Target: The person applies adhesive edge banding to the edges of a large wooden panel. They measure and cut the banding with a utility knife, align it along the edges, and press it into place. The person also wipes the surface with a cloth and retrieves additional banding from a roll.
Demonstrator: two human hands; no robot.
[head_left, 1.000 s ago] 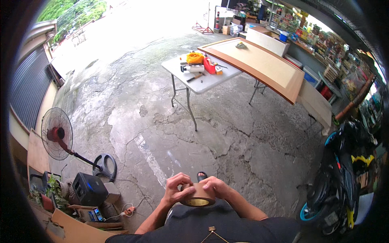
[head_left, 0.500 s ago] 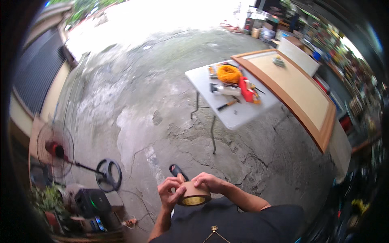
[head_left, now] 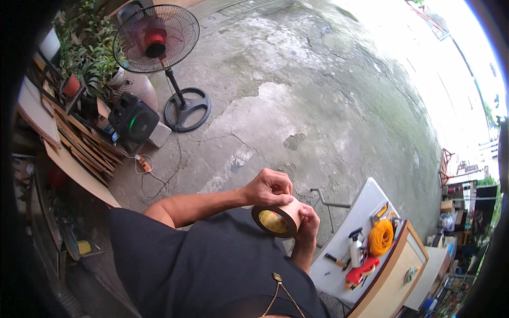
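Brown tape roll [head_left: 293, 211] in the head view, held before the dark shirt [head_left: 212, 259]: the left hand [head_left: 269, 186] pinches its top edge, the right hand [head_left: 307, 224] grips its right side, a white table [head_left: 338, 241] standing beyond

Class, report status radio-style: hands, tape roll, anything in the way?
Left hand on tape roll. Right hand gripping its side. Nothing visibly blocking; white table, right.

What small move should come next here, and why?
Probably, the left hand should pick at the outer layer of the brown tape roll to look for a loose end. Its thumb and curled fingers are already at the roll's upper edge, the right hand supports the other side, and no freed strip is visible.
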